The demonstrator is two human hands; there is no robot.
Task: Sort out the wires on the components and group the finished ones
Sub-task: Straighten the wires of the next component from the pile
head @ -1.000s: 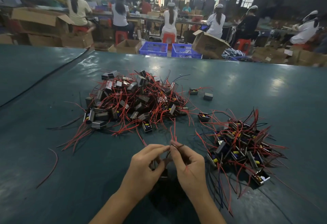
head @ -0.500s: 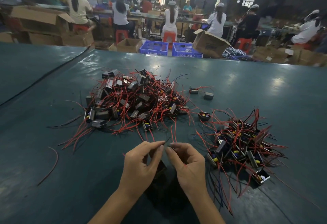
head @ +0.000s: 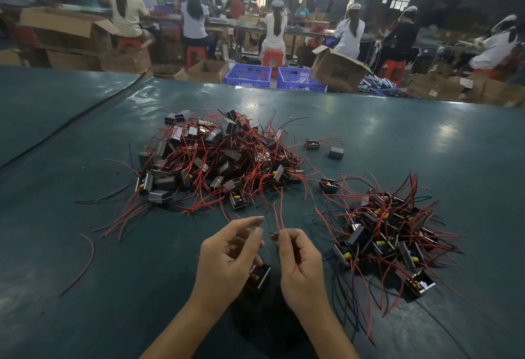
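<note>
Near the front of the green table, my left hand (head: 231, 256) holds a small black component (head: 260, 276) in its lower fingers, with thumb and forefinger raised and slightly apart. My right hand (head: 298, 259) pinches the component's red wires (head: 279, 216), which stand up from its fingertips. A big tangled pile of components (head: 216, 160) with red wires lies beyond the hands. A second pile (head: 389, 233), with red, black and blue wires spread outward, lies to the right of my right hand.
Three stray components (head: 336, 153) lie between the piles. A loose red wire (head: 85, 265) lies at the left. Beyond the table's (head: 426, 143) far edge are blue crates (head: 248, 76), cardboard boxes (head: 338, 69) and seated workers.
My hands have drawn slightly apart. The left thumb and forefinger have let go of the wire ends, and the red wires now stand up from my right fingertips.
</note>
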